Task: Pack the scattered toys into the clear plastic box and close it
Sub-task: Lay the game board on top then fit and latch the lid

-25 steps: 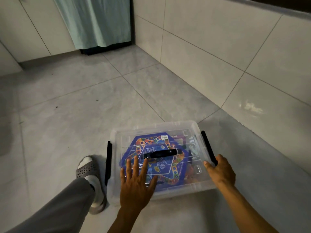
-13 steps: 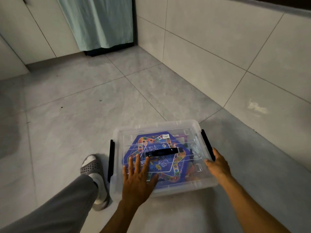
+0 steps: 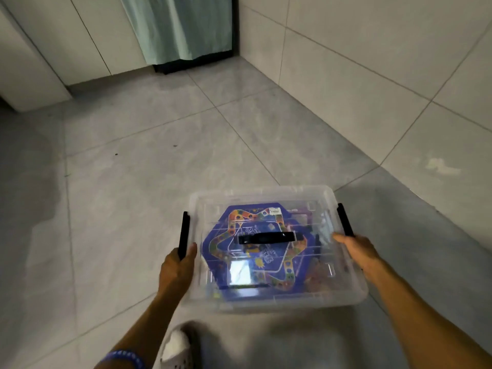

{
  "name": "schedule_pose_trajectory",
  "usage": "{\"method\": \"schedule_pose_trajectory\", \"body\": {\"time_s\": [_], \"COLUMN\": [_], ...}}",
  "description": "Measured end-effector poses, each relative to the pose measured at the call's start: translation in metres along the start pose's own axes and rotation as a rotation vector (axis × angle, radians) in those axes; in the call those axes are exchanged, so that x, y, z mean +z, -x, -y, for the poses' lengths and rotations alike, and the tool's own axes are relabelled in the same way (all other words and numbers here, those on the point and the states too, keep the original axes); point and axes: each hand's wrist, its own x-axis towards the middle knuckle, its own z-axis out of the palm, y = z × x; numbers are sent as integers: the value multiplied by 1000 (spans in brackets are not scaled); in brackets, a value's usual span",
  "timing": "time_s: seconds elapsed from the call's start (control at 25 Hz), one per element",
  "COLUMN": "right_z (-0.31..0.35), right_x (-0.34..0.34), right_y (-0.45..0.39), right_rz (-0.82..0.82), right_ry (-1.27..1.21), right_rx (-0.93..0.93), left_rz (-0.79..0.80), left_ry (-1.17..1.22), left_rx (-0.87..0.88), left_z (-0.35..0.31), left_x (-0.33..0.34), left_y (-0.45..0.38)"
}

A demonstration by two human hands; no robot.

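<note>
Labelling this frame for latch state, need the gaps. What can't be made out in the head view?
- Black side latches: locked or not, unclear; both hands cover their near ends.
- Left hand and right hand: fingers mostly hidden behind the clear plastic box; motion blur.
- Toys under the blue game board: blurred, hidden by board and lid glare.
- White label: too small to read.
- Grey slipper: cut off by bottom edge.

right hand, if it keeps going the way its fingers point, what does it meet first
The right hand points inward across the clear plastic box, so it would likely slide over the lid toward the black carry handle in the middle; depth is unclear.
</note>
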Motion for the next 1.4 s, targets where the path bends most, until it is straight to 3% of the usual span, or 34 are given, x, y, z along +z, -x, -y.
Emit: {"method": "schedule_pose_trajectory", "body": {"time_s": [0.16, 0.28, 0.4, 0.64, 0.76, 0.92, 1.12, 1.4], "right_z": [-2, 19, 60, 249, 362, 478, 559, 641], "right_x": [5, -6, -38, -129, -151, -154, -125, -72], "right_y": [-31, -13, 12, 117, 160, 185, 140, -1], "right_rz": [-12, -14, -49, -41, -36, -34, -21, -58], "right_ry": [-78, -116, -180, -190, -212, -202, -230, -246], "right_rx": [-4, 69, 130, 194, 171, 133, 113, 185], "left_rz": [-153, -121, -35, 67, 125, 171, 132, 151], "left_ry": [30, 0, -6, 17, 155, 266, 262, -20], "left_rx": [4, -150, -192, -153, -201, -131, -114, -178], "left_z": [-4, -39, -97, -298, -401, -491, -564, -632], "left_x": [16, 2, -22, -136, -204, -279, -300, -254], "left_y": [-12, 0, 6, 39, 38, 26, -39, -205]}}
